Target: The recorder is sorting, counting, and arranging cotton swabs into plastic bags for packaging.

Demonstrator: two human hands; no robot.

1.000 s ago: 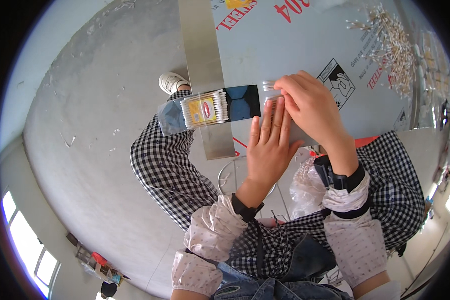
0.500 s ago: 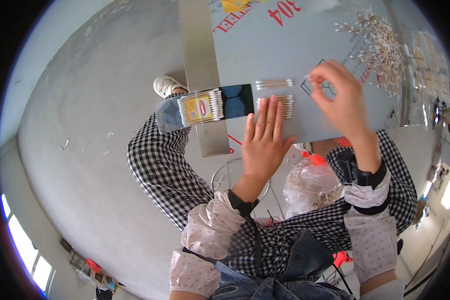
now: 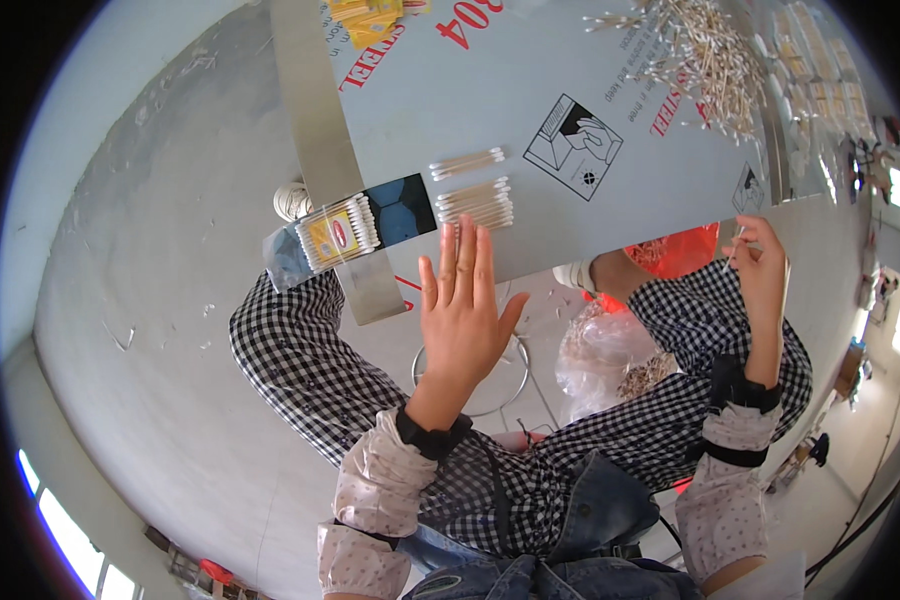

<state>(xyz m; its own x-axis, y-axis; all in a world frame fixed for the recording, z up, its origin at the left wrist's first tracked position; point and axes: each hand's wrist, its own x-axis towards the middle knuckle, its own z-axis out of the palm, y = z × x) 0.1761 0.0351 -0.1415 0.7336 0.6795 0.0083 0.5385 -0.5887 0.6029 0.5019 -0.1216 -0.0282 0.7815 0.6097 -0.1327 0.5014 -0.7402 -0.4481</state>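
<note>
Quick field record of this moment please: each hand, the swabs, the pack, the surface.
left hand: open, flat, fingertips at table edge, holds nothing
right hand: pinches one swab at table edge
sorted swabs: two small rows beyond the left fingertips
pack: filled, left of the rows
loose pile: far right
table: grey sheet

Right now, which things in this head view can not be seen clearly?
- Right hand: something thin in its fingers, too small to identify.
- Loose cotton swabs pile: count impossible, too small and cut off by the top edge.
- Clear plastic bag: contents blurred, partly hidden under the table.
- Left hand: only its back shows; palm side hidden.
- Packed swab sleeve: label too small.
</note>
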